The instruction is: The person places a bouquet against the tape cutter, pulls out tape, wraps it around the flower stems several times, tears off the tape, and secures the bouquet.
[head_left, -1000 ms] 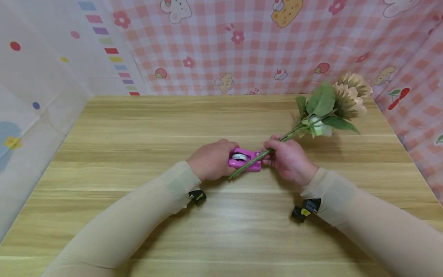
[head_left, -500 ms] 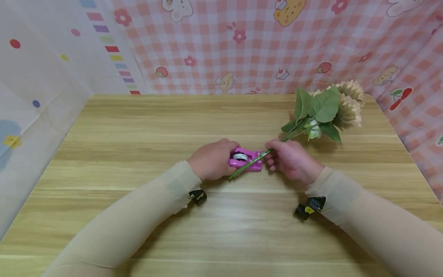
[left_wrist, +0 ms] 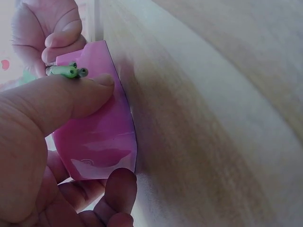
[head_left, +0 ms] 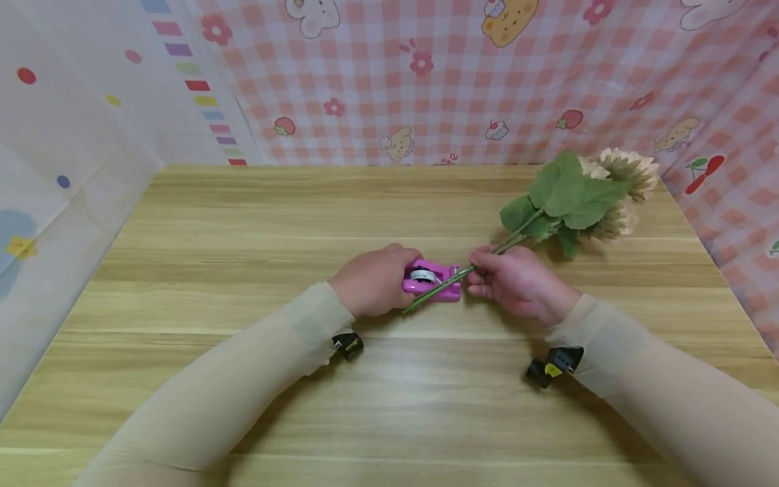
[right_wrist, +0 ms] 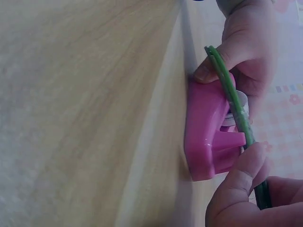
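Observation:
In the head view, my left hand (head_left: 374,281) grips a pink tape dispenser (head_left: 449,293) from its left end, holding it on the table. A white roll of tape (head_left: 422,276) sits inside. My right hand (head_left: 520,283) pinches the green stems of a bunch of artificial flowers (head_left: 569,193) between thumb and fingers. The lower stems (right_wrist: 232,92) run slantwise over the dispenser, close by its cutter end, with a shiny patch along them in the right wrist view. Cut stem ends (left_wrist: 75,71) show just above my left thumb (left_wrist: 90,97) in the left wrist view. Pale blossoms and broad leaves point to the back right.
The wooden table (head_left: 243,223) extends around both hands. A pink checked cloth (head_left: 365,74) hangs behind it and along the right, and a white dotted cloth (head_left: 79,128) along the left. Black wrist cameras (head_left: 348,345) are strapped under both forearms.
The right hand has shifted slightly right, and the bunch has turned about its stems, so more leaves face up and the white bloom is hidden. The left hand and dispenser have stayed put.

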Available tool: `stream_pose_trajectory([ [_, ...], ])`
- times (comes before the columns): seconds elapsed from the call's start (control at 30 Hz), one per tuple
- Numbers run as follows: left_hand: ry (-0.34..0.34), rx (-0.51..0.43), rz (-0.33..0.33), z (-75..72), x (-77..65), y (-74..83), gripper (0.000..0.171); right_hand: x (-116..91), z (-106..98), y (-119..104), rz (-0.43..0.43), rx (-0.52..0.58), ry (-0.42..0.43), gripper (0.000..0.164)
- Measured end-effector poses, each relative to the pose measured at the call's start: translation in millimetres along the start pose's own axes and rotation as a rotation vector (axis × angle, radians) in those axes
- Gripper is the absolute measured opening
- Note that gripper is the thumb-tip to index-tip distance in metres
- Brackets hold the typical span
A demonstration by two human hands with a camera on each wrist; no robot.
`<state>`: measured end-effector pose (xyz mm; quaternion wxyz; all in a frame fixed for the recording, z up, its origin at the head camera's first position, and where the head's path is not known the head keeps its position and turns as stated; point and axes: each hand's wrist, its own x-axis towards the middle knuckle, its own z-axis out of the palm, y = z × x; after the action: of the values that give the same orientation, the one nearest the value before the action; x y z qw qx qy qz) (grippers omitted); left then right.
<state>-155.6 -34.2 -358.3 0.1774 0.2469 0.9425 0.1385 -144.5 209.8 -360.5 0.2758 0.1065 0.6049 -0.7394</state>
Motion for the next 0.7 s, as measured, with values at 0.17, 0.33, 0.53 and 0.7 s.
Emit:
stream_pose_trajectory([
  [0.17, -0.002, -0.008, 0.001, -1.3, -0.7, 0.9, 0.045, -1.7, -3.1, -1.6, -0.02, 0.059, -0.005, 0.003],
  [0.33, -0.006, -0.015, 0.002, -2.0, -1.3, 1.7, 0.046, -1.6, -5.6, -4.0, -0.055, 0.062, -0.01, 0.013],
  [0.53, -0.002, -0.01, 0.0, -2.0, -1.4, 2.0, 0.045, -0.5, -7.5, -3.4, -0.031, 0.021, -0.016, 0.01],
  [0.7, 0.001, -0.006, 0.005, -1.6, -1.4, 1.8, 0.044, -0.5, -10.0, -2.6, 0.027, -0.024, -0.016, 0.01],
])
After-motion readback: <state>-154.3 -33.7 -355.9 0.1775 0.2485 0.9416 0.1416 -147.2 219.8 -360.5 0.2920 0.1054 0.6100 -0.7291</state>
